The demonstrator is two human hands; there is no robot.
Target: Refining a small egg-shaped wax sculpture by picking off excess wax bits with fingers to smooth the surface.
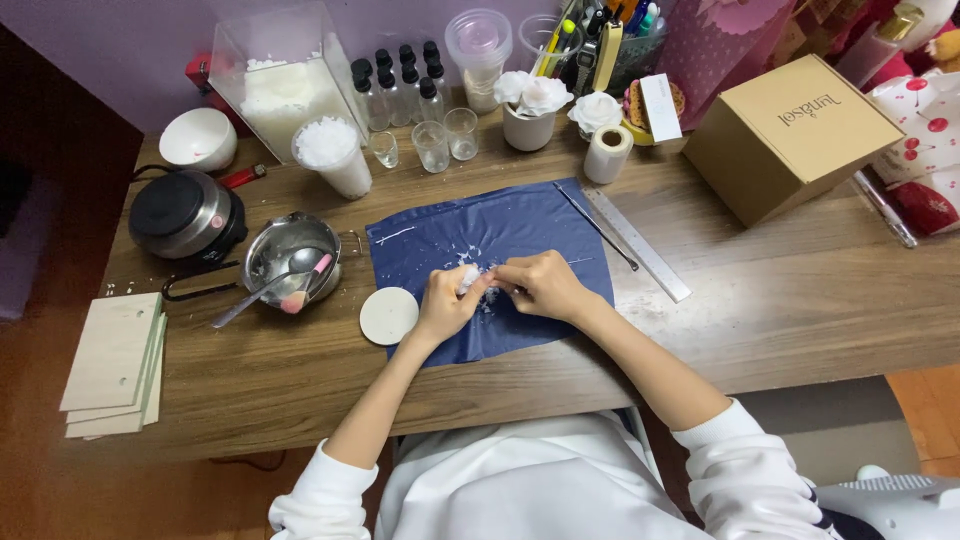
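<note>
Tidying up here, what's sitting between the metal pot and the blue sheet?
In the head view, a round white disc lies on the table between pot and sheet.

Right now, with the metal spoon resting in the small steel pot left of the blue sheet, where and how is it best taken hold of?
Probably by the free end of the handle. The spoon lies tilted, bowl inside the pot and its handle sticking out over the rim toward the near left. The left hand could come from that side and pinch the handle, clear of the pink brush lying beside the bowl.

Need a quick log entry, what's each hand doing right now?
Left hand: closed on small white waxy piece.
Right hand: fingers pinched at same piece.
</note>
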